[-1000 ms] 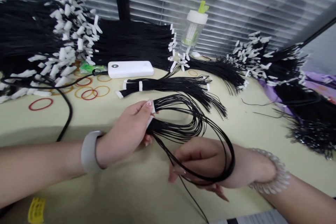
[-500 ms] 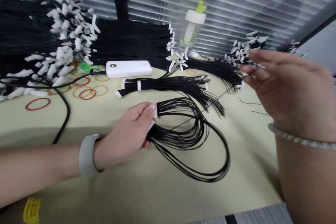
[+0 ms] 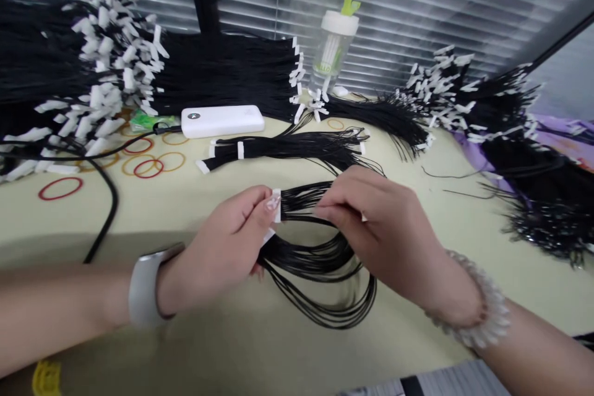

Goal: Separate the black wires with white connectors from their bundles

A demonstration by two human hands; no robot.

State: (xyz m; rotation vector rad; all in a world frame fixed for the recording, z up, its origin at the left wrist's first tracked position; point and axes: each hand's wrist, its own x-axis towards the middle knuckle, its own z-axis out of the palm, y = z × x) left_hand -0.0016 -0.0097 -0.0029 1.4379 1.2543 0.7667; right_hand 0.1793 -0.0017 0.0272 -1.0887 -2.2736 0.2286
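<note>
My left hand [image 3: 227, 235] is closed around the white connector ends [image 3: 277, 205] of a black wire bundle [image 3: 306, 257]. From there the wires curve to the right in a loop and double back to a second white connector under my fingers. Thumb and forefinger of my right hand [image 3: 371, 216] are pinched together at the upper strands of that loop, close to the connectors. The right side of the loop is partly hidden behind this hand. Just beyond lies another bundle of black wires [image 3: 288, 147] with white connectors at its left end.
At the back are heaps of black wires [image 3: 223, 71] with white connectors [image 3: 104, 43]. A white power bank [image 3: 223, 121] with a cable, red and yellow rubber bands [image 3: 60, 189], and a bottle [image 3: 331, 49] stand or lie nearby. More wires [image 3: 547, 198] are on the right.
My right hand has come down and left from the far right, where it held a thin wire out, to the loop. My left hand keeps its hold on the bundle.
</note>
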